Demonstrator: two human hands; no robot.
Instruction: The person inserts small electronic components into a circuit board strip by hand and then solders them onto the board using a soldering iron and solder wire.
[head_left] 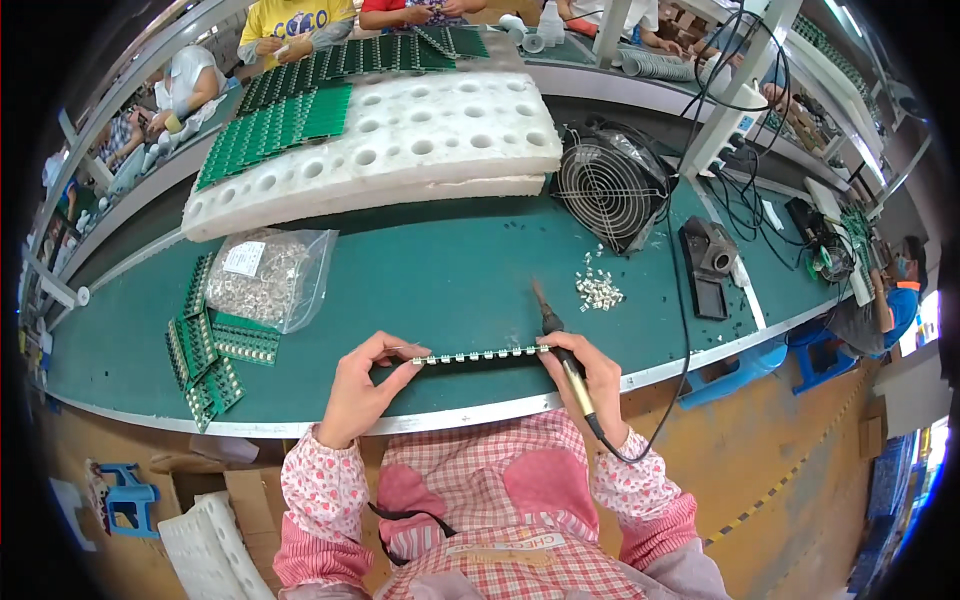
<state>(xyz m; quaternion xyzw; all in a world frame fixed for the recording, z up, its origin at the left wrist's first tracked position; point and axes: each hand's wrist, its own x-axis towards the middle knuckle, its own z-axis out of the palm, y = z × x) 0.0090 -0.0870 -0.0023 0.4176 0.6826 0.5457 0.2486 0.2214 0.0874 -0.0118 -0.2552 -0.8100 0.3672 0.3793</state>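
Head view shows 2 bare hands above the near edge of a green table (430,260), with a narrow circuit board (480,355) stretched level between them. Its visible edge carries a row of small pale parts. The left hand (362,388) pinches the board's left end between thumb and fingers, and a thin wire (405,347) shows at its fingertips. The right hand (588,378) pinches the right end while also holding a soldering iron (552,322), whose tip points to the far side, away from the board. A black cable (676,390) loops from the iron toward the right.

On the left lie a clear bag (262,285) of small pale parts and, just beside it, a loose heap of green boards (203,355). To the right, beyond the iron, sits a pile of small white parts (598,292); farther back are a fan (610,185) and, right of it, a dark iron stand (708,262). A white foam block (440,120) at the far side bears green panels (280,125).
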